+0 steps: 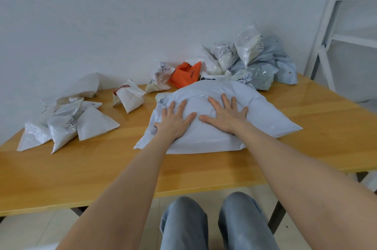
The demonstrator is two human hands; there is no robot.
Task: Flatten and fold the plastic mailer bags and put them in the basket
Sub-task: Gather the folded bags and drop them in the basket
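- Large pale blue-grey plastic mailer bag [265, 121]: lies on the yellow wooden table [102, 168] directly under both hands. It is puffed in the middle, and its near edge looks doubled over.
- Left hand [175, 122] and right hand [226, 116]: flat on the bag with fingers spread, side by side, thumbs near each other but apart. They press down and grip nothing.
- Risk, trapped air: the bulge between and beyond the hands looks air-filled. Pressing at the centre may only drive the air sideways, leaving the bag too springy to hold a fold.
- Risk, sliding: the plastic is slick and the table glossy. A forward push could carry the whole bag out from under the hands into the orange plastic mailer [184, 77] and the heap of crumpled white and grey bags [255, 61] beyond the right hand.
- Risk, creasing: wrinkles under the palms may set crooked, giving an uneven fold.
- Folded white triangular packets [95, 123]: well to the left of the left hand. A wide sweep of that arm could scatter them.
- Basket: not in view, so the carry to it cannot be judged.
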